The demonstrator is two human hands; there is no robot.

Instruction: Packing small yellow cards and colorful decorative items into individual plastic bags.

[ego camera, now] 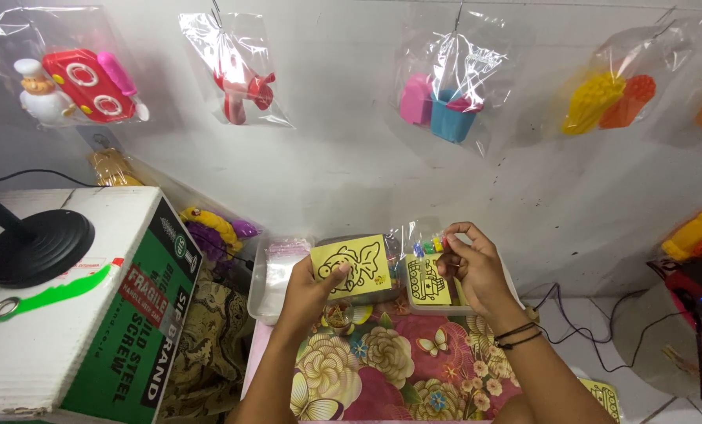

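A yellow fish card is pinched in the left hand above the flowered cloth; a second yellow card is gripped by the right hand, apparently mid-sorting, with careful placement needed.

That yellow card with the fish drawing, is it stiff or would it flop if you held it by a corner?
Probably fairly stiff: the yellow fish card stays flat though the left hand pinches only its lower edge. It looks thin, so likely light and easily creased.

The left hand holds up a yellow fish card by its lower edge. The right hand pinches a clear packet containing another yellow card, above a flowered cloth.
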